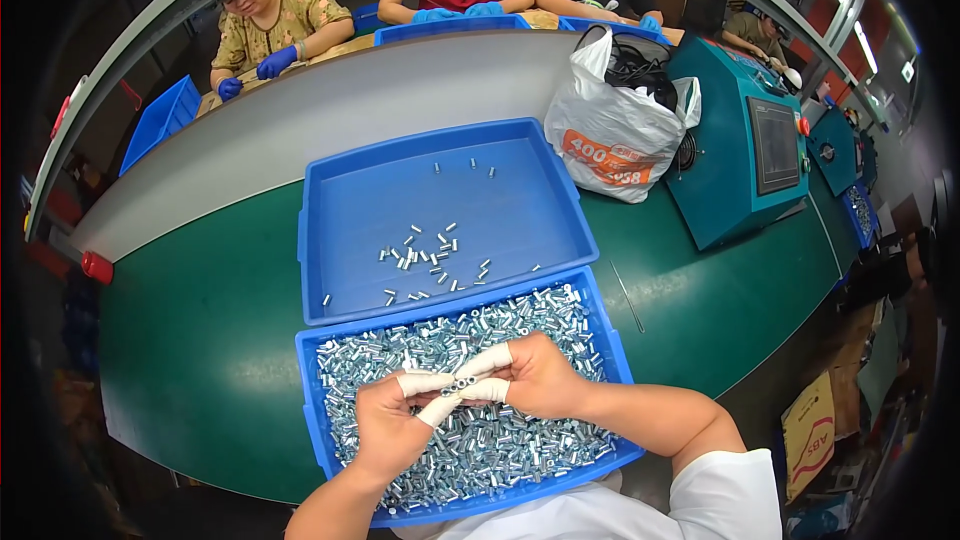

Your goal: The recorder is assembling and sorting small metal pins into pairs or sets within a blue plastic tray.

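My left hand and my right hand meet over the near blue tray, with white finger covers on thumbs and forefingers. Pinched between their fingertips is a short row of several small metal sleeves, hollow ends facing up toward me. Below, a thick layer of loose silvery metal sleeves fills the near tray. Directly beyond it lies a second blue tray, where a loose scatter of the same sleeves rests mostly in its nearer half.
On the green table, a thin metal rod lies right of the trays. A white plastic bag with black cables and a teal machine with a screen stand at the back right. Beyond a grey partition, several co-workers sit, some wearing blue gloves.
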Demonstrator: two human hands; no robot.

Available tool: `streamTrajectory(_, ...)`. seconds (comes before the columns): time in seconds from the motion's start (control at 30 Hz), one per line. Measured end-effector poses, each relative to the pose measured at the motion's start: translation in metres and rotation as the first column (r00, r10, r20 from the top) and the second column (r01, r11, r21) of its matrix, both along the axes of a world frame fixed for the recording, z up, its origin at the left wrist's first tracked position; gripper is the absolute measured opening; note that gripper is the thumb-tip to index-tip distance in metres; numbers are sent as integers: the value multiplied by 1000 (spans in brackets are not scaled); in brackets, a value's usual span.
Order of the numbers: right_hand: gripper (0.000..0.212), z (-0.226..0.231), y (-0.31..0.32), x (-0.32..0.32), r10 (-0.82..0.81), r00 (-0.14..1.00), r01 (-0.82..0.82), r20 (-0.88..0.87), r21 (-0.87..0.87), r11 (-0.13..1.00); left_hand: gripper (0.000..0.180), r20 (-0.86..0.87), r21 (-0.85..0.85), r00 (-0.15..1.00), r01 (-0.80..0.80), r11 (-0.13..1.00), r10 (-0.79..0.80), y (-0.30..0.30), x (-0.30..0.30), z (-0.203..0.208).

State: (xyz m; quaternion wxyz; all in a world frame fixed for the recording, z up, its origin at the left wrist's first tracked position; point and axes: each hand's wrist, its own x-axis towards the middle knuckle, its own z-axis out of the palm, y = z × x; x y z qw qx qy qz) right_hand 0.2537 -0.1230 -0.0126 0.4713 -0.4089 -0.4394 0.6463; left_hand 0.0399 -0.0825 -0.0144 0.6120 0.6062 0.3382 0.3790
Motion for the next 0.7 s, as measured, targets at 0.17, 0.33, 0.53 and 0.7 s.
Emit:
streamTrajectory(0.17, 17, -2, -2, 5, 2, 995, -3, 97, 5, 1000, 22, -236, 143, 972, 26, 989, 8, 1, 4, 11)
streamTrajectory(0.33, 15, 1, -2, 5, 9, 989, -15, 149, 35, 999, 23, -197, 6, 979, 54, 999, -51, 1, -1, 8)
streamTrajectory(0.53, 18, 12, -3, 8, 57, 996, -55, 63, -47, 997, 21, -49, -150, 991, 119, 982, -128, 3, -4, 5)
streamTrajectory(0.7, 17, 22, -2, 10, 120, 990, -111, 72, -118, 987, 21, 82, -270, 980, 199, 942, -184, 5, -6, 7)
